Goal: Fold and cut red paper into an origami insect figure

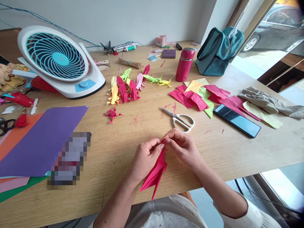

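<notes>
A folded red paper piece (158,171) hangs from my fingers near the table's front edge, its long points aimed down towards my lap. My left hand (148,156) pinches its narrow upper end between thumb and fingers. At that same tip, the thumb and forefinger of my right hand (181,145) are pressed together on the paper. White-handled scissors (182,123) lie just beyond my right hand, blades pointing up and left. A small red origami figure (112,114) rests farther left, and behind it stands a cluster of folded figures (123,90) in red, yellow, green and pink.
Coloured paper sheets (45,142) and a pixelated object (71,160) lie at left, below a white fan (59,60). To the right are folded papers (190,96), a phone (237,120) and a grey cloth (263,99). A red flask (185,65) and teal bag (218,52) stand behind.
</notes>
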The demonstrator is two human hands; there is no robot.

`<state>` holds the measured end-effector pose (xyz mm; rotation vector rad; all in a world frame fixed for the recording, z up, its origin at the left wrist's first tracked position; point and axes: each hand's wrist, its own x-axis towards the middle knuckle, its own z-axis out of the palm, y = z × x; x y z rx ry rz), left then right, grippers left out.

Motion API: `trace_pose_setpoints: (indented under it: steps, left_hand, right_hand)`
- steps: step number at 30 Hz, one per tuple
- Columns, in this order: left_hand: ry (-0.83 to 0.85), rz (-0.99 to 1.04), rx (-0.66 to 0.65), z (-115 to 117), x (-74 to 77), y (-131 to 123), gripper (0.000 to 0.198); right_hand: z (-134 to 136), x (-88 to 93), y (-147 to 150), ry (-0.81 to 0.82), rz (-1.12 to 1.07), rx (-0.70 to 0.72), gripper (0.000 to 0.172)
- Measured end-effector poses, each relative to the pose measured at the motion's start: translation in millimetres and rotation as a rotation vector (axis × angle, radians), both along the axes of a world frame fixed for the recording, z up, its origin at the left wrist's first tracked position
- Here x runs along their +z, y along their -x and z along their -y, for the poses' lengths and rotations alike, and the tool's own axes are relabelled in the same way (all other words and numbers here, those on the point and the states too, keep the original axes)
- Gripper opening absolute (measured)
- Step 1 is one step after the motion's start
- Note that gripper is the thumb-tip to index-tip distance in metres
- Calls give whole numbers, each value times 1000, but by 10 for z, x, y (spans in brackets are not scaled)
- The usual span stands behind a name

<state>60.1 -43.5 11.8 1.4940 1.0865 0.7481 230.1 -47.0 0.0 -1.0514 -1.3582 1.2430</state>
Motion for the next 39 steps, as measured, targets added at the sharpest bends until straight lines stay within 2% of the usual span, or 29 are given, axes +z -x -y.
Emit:
trace_pose_setpoints:
  steps: [7, 12, 19, 30, 35, 39]
  left_hand:
    - [-39, -74, 71, 24, -6, -9, 29]
    - [-105, -124, 83, 48, -5, -24, 28]
    - [-136, -138, 93, 51, 27, -44, 27]
    - [-101, -142, 98, 51, 22, -55, 27]
    - [-87, -110, 122, 49, 44, -65, 28]
    - [-94, -120, 93, 52, 18, -62, 29]
  right_hand:
    - [2, -18, -6, 19, 16, 17, 13]
    - [-2, -44, -1, -45, 88, -33, 11]
    - [-2, -38, -7, -95, 110, -51, 14]
    - [-5, -5, -12, -52, 92, -16, 25]
    - [0, -41, 0, 11, 32, -2, 23]
    - [0, -42, -1, -36, 62, -22, 24]
